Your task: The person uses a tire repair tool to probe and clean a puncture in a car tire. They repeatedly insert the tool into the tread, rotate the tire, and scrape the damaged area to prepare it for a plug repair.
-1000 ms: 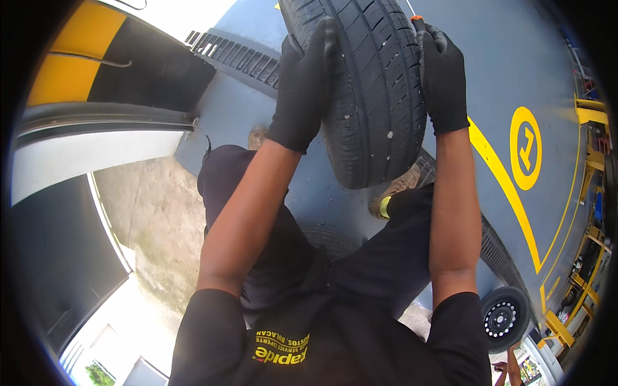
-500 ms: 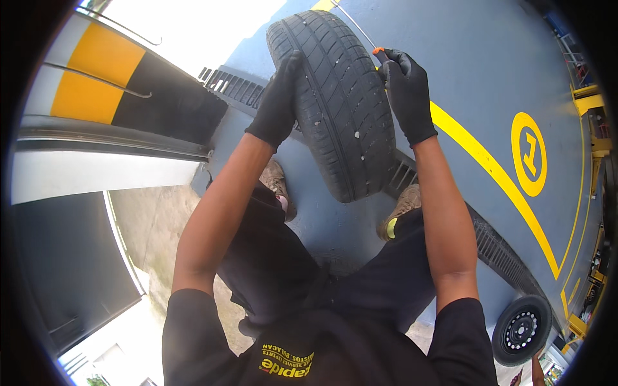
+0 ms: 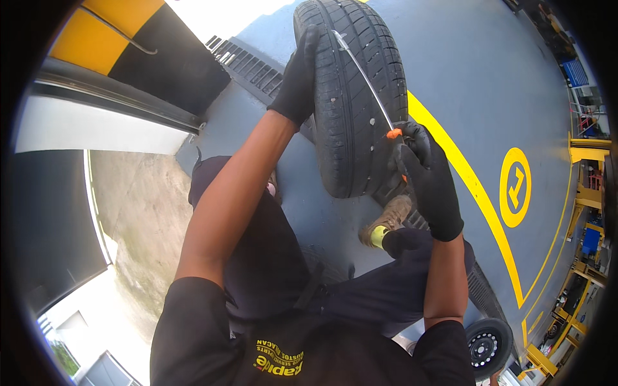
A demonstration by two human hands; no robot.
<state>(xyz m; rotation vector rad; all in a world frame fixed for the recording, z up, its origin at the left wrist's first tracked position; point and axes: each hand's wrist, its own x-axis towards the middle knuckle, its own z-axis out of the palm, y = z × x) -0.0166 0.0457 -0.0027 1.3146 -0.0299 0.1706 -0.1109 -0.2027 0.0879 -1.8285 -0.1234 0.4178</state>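
A black tire (image 3: pixel 357 145) stands upright in front of me, with small pale bits stuck in its tread. My left hand (image 3: pixel 299 82), in a black glove, grips the tire's left edge, its fingers along the sidewall. My right hand (image 3: pixel 427 177), gloved as well, is closed around the orange-and-black handle of a screwdriver (image 3: pixel 371 87) by the tire's right side. The long metal shaft slants up and left across the tread, its tip at a groove near the upper part. My right fingers partly hide the handle.
A dark floor grate (image 3: pixel 248 67) runs behind and beneath the tire. My shoe (image 3: pixel 388 220) is close to the tire's lower right. Another wheel (image 3: pixel 487 347) lies at the lower right. A yellow line (image 3: pixel 473 180) crosses the grey floor; yellow equipment (image 3: pixel 589 193) stands at the far right.
My right hand has come down, and the screwdriver's shaft has swung from beyond the tire onto its tread. The tire and my left hand sit slightly higher and further right in view.
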